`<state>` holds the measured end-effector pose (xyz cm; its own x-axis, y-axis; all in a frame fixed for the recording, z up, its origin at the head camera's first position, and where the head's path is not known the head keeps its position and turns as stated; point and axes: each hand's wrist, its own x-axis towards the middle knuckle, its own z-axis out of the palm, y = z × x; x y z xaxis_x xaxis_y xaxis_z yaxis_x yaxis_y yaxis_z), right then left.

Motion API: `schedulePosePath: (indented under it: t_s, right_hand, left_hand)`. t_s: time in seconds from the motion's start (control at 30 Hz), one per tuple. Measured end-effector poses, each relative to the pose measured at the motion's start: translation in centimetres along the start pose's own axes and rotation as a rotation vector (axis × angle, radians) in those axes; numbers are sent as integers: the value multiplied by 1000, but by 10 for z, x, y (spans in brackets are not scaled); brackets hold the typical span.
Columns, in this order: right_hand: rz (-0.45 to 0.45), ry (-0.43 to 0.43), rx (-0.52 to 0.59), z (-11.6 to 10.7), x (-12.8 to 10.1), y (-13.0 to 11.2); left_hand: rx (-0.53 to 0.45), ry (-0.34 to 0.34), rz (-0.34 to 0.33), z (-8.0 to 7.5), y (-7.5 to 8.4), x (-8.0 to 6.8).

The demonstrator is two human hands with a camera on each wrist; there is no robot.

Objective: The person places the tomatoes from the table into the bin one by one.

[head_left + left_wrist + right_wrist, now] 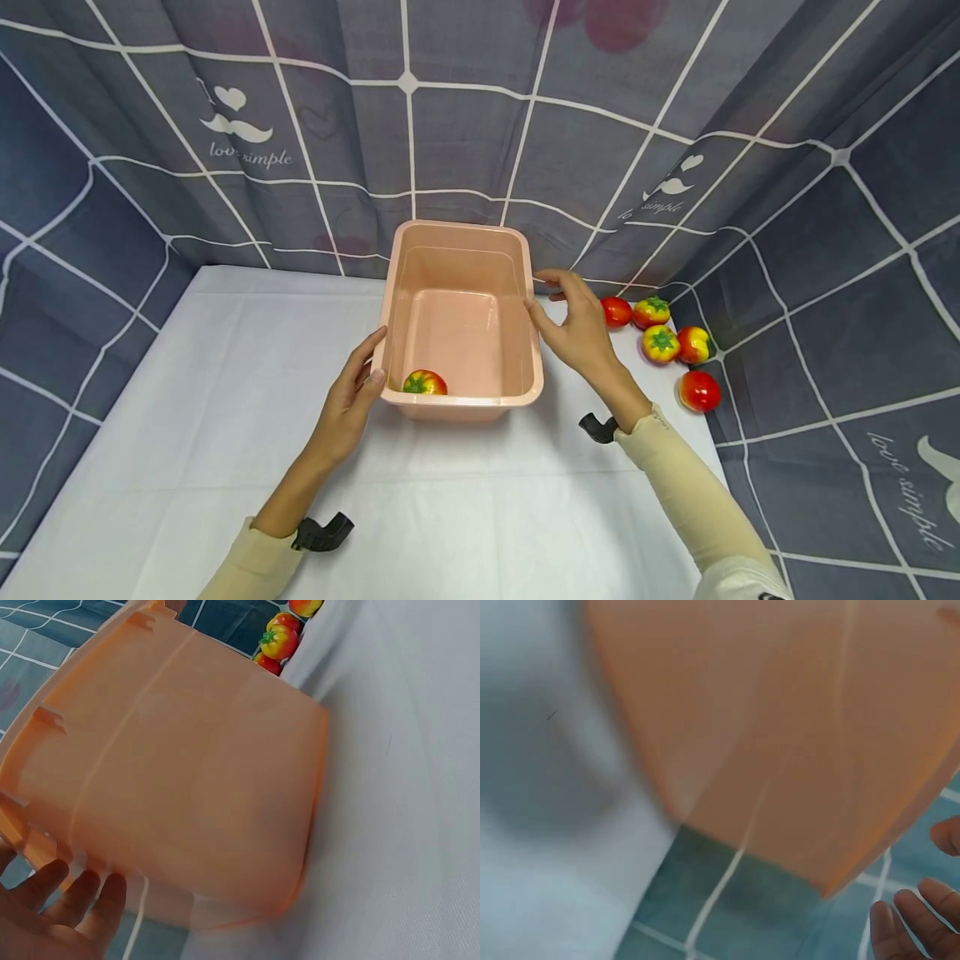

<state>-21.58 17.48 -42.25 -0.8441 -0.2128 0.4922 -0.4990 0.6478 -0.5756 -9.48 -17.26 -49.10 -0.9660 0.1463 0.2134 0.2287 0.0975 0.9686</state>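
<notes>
Centrally on a white tablecloth (187,467) sits a peach plastic tub (459,250), with a person's two hands at its sides. The left hand (351,400) lies with straight, relaxed fingers along the tub's near left corner, thumb tip at the rim, gripping nothing. The right hand (573,321) is beside the right rim, fingers loosely bent, the thumb at or just off the edge; whether it pinches the rim cannot be told, and it reads as released. One small red and yellow tomato (425,382) lies inside the tub at its near left corner. Five more tomatoes (660,343) lie on the cloth to the right, near a grey grid-patterned curtain (225,133).

A likely risk: with neither hand firmly closed, a push or lift from one side only could tip or slide the light tub, sending the loose tomato rolling across its floor.

Only the head view shows the tub's inside and its tomato. The left wrist view instead shows the tub's outer wall from below, its rim ribs, fingertips (82,896) spread just clear of it, and some outside tomatoes beyond. The right wrist view is blurred, showing only wall and a few fingertips (911,922) apart from it.
</notes>
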Motion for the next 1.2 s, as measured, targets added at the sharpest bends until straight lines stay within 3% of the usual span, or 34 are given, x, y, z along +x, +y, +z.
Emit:
schedulePosePath:
  t_s: [0.33, 0.77, 1.0, 1.2]
  right_hand:
    - [198, 115, -20, -12, -6, 73]
    - [444, 94, -152, -14, -22, 147]
    - [532, 15, -210, -9, -27, 168]
    - [549, 8, -197, -5, -30, 173]
  left_hand:
    - [0, 7, 11, 0, -5, -1]
    - [-2, 12, 19, 0, -3, 0]
    - [8, 14, 12, 0, -4, 1]
    - [-9, 16, 20, 0, -2, 0]
